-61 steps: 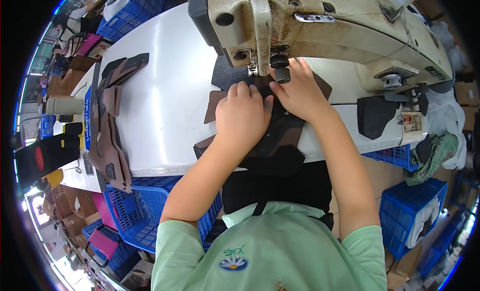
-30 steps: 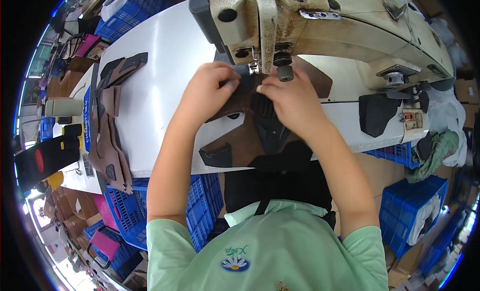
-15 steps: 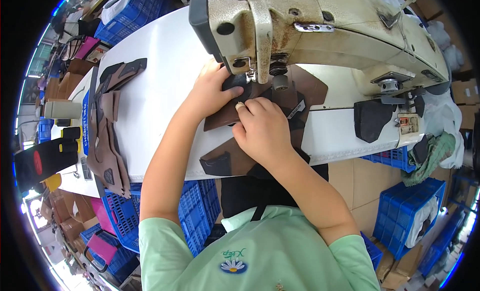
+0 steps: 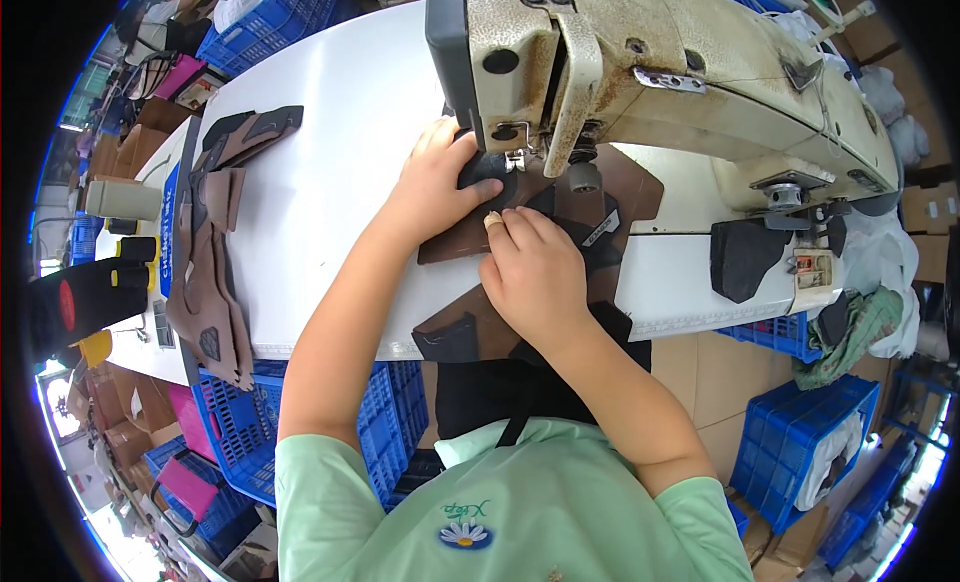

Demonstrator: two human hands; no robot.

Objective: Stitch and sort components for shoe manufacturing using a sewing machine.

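A garment or shoe-making workshop: a worn industrial sewing machine (image 4: 650, 72) stands on a white tabletop (image 4: 330, 132), stacks of cut brown pieces (image 4: 205, 272) lie alongside, and blue plastic crates (image 4: 800, 452) and cardboard boxes crowd the floor.

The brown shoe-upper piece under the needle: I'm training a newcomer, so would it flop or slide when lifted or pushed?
The brown shoe-upper piece is thin and flat, with its tail overhanging the white table, so it is probably floppy and light. Both hands press it down, so it may slide.

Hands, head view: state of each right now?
Left hand: fingers pressed on the brown leather piece under the sewing machine.
Right hand: flat on the same piece, gripping nothing.
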